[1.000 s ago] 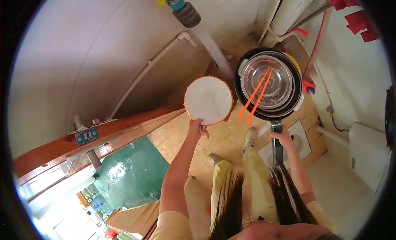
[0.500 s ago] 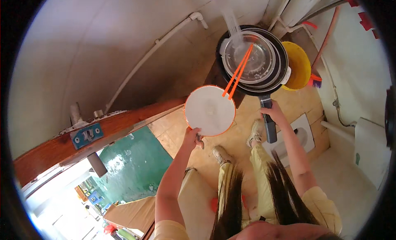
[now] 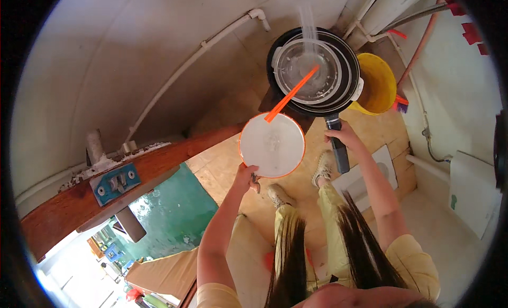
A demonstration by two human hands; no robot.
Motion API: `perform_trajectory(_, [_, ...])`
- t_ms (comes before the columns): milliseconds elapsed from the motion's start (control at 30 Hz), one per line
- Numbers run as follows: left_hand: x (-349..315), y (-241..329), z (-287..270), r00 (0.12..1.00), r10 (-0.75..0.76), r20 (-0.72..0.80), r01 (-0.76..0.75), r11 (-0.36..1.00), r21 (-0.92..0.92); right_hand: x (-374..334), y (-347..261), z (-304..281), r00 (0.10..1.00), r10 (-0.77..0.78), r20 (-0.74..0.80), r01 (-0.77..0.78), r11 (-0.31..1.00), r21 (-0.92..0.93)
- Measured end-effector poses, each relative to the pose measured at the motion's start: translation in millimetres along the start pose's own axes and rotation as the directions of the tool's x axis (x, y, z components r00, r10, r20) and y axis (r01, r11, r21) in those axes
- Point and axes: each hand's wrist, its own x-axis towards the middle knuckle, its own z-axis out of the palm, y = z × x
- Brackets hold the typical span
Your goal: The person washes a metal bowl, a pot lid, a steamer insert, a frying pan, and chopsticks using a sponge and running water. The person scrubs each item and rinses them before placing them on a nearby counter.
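My right hand [image 3: 345,136] is closed around the dark handle of a black frying pan [image 3: 340,154]. Nested inside the pan are several vessels, with a clear or metallic bowl [image 3: 329,69] with pale side grips on top. A stream of water [image 3: 308,19] falls into that bowl and splashes. Orange chopsticks [image 3: 292,93] lie across the bowl, their near ends reaching over the pan's rim to a white bowl [image 3: 272,146] with an orange edge. My left hand [image 3: 246,179] grips this white bowl by its near-left rim, thumb on top.
A yellow bucket [image 3: 392,83] stands right of the pan, beside an orange brush [image 3: 401,103] with purple bristles. A squat toilet [image 3: 390,165] is set in the floor at right. A wooden door edge with a metal latch [image 3: 116,183] juts in from the left. White pipes [image 3: 180,75] run along the wall.
The pan and its stack have shifted a little left and up, with my right hand on the handle. The chopsticks have come closer together. My left hand keeps hold of the white bowl.
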Motion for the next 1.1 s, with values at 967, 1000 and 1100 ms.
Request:
perform_trajectory(967, [21,16,-36,0.998,0.045,0.040,-0.046,0.999,0.008,61,-112,132,0.444,-0.781,0.439,0.218,-0.381,-0.898])
perform_trajectory(1000, [20,12,-39,0.998,0.038,0.044,-0.038,0.999,-0.003,60,-119,133,0.386,-0.792,0.472,0.260,-0.398,-0.880])
perform_trajectory(1100, [15,4,-41,0.999,0.028,0.040,-0.026,0.999,-0.038,49,-148,139,0.264,-0.819,0.509,0.377,-0.398,-0.836])
